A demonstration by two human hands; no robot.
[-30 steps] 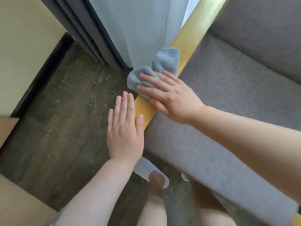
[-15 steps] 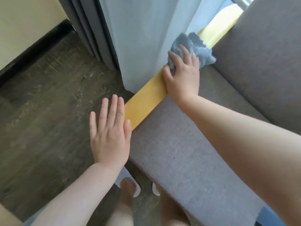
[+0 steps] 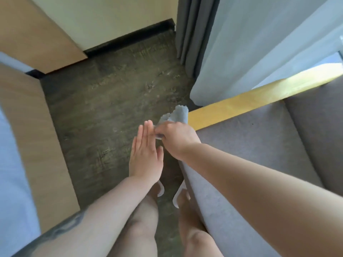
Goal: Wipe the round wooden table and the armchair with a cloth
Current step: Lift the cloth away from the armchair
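— What's underfoot on my feed?

— I see a dark, mottled floor (image 3: 111, 101). Two pale slippers (image 3: 161, 190) rest on it, just beside the armchair (image 3: 250, 145).

— Anything else on the floor?

— The curtain (image 3: 222, 62) hangs down to it by the armchair's wooden armrest (image 3: 241, 104), and a wooden panel (image 3: 37, 127) stands at my left.

Count, head view. Hands: 2, left hand (image 3: 145, 154) flat with fingers straight, right hand (image 3: 176, 139) closed on the cloth. Cloth (image 3: 178, 115): 1, grey-blue. Armchair (image 3: 259, 145): 1, grey upholstery, with 1 visible wooden armrest (image 3: 259, 100). Slippers: 2, white, left slipper (image 3: 161, 190), right slipper (image 3: 178, 198). Curtains: 2, dark grey curtain (image 3: 193, 34), pale curtain (image 3: 250, 43).
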